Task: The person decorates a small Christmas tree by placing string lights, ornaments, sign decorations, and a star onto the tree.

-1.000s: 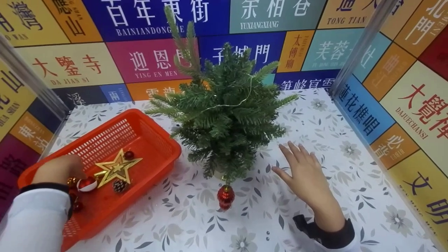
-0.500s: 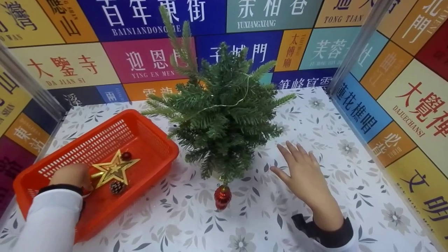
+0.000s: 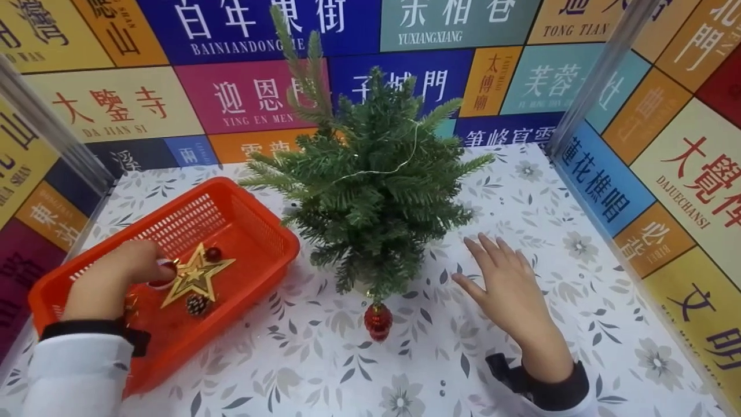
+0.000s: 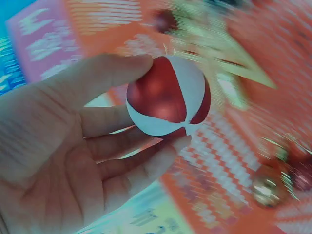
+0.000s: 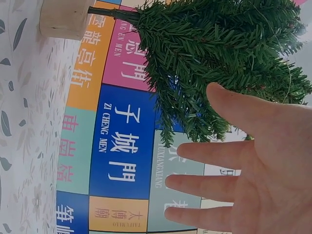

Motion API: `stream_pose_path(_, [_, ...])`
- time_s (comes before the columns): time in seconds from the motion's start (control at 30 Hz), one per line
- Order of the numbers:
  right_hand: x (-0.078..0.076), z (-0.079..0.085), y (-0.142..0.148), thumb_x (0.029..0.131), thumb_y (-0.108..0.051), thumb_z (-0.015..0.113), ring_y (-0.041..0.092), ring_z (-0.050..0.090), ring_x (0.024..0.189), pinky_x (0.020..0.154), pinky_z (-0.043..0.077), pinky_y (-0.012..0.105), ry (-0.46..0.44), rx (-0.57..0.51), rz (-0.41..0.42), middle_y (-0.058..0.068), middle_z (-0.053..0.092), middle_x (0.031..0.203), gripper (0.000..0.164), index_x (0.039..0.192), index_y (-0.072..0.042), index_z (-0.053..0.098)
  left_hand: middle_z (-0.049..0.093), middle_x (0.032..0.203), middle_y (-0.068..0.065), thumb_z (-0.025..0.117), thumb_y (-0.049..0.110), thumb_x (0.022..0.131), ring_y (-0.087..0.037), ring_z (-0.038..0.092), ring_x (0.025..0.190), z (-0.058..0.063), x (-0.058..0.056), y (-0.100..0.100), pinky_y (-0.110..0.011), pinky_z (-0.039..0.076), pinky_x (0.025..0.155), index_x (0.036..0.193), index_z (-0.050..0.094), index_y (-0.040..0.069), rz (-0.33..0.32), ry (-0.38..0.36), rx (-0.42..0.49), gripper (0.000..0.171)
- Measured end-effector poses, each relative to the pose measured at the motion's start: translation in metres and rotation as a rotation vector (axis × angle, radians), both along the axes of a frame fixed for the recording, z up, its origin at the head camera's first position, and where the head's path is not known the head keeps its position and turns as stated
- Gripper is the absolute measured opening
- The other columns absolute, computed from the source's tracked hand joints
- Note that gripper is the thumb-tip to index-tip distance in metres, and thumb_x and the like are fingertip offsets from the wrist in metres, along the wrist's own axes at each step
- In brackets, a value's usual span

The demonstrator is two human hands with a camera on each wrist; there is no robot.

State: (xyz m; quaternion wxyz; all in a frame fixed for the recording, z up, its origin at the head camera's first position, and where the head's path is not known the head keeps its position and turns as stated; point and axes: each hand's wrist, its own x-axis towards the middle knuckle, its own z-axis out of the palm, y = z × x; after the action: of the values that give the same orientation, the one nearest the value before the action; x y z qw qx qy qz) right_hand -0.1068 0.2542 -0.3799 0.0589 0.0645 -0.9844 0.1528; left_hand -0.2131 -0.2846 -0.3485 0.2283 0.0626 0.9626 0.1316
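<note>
My left hand (image 3: 118,275) is over the red basket (image 3: 263,275) and holds a red and white bauble (image 4: 158,97) between thumb and fingers. Just beyond the bauble, a gold star (image 3: 198,277) lies in the basket, with a pinecone (image 3: 197,304) and a small dark red ball (image 3: 213,253) beside it. My right hand (image 3: 512,292) is spread with fingers straight, to the right of a small artificial Christmas tree (image 3: 376,185), and holds nothing. From the tree's low front branch hangs a red ornament (image 3: 378,322).
The tree has a pale wooden base (image 5: 63,19) and a thin string of wire lights (image 3: 376,172). Panels with coloured lettering (image 3: 249,98) enclose the back and sides of the flower-patterned table (image 3: 399,394). More shiny ornaments (image 4: 268,187) lie in the basket.
My left hand went deeper among the ornaments, then came up with the red and white bauble. The right hand has stayed in place.
</note>
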Motion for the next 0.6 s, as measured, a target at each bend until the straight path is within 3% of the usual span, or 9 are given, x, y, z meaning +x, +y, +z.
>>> stream_pose_path(0.2, [0.001,0.002,0.0,0.095,-0.041,0.058,0.047,0.031,0.137,0.113,0.021,0.062,0.039,-0.013,-0.006,0.023,0.039,0.149,0.061,0.144,-0.007,0.043,0.061,0.1,-0.027,0.07,0.023,0.083,-0.04,0.054,0.088,0.025,0.027,0.033,-0.062,0.047,0.085,0.114,0.058,-0.01,0.009,0.239,0.06,0.047])
stream_pose_path(0.27, [0.001,0.003,0.0,0.095,-0.039,0.058,0.047,0.033,0.136,0.113,0.023,0.061,0.053,-0.027,-0.009,0.023,0.041,0.147,0.059,0.143,-0.007,0.044,0.059,0.101,-0.027,0.07,0.021,0.083,-0.039,0.053,0.088,0.031,0.04,0.047,-0.06,0.048,0.083,0.115,0.057,-0.009,-0.002,0.31,0.095,0.045])
stream_pose_path(0.4, [0.001,0.006,0.0,0.095,-0.036,0.06,0.045,0.036,0.135,0.112,0.025,0.06,0.079,-0.062,-0.019,0.022,0.045,0.145,0.056,0.141,-0.007,0.047,0.058,0.11,-0.02,0.073,0.017,0.083,-0.033,0.056,0.093,0.041,0.069,0.073,-0.053,0.054,0.082,0.118,0.058,-0.001,-0.027,0.384,0.238,0.042])
stream_pose_path(0.6, [0.003,0.009,-0.002,0.094,-0.029,0.062,0.04,0.043,0.131,0.107,0.03,0.06,0.176,-0.138,-0.051,0.018,0.054,0.137,0.046,0.135,-0.008,0.055,0.062,0.113,-0.002,0.08,0.007,0.076,-0.014,0.061,0.093,0.037,0.109,0.112,-0.028,0.057,0.079,0.115,0.063,0.009,-0.157,0.548,0.496,0.042])
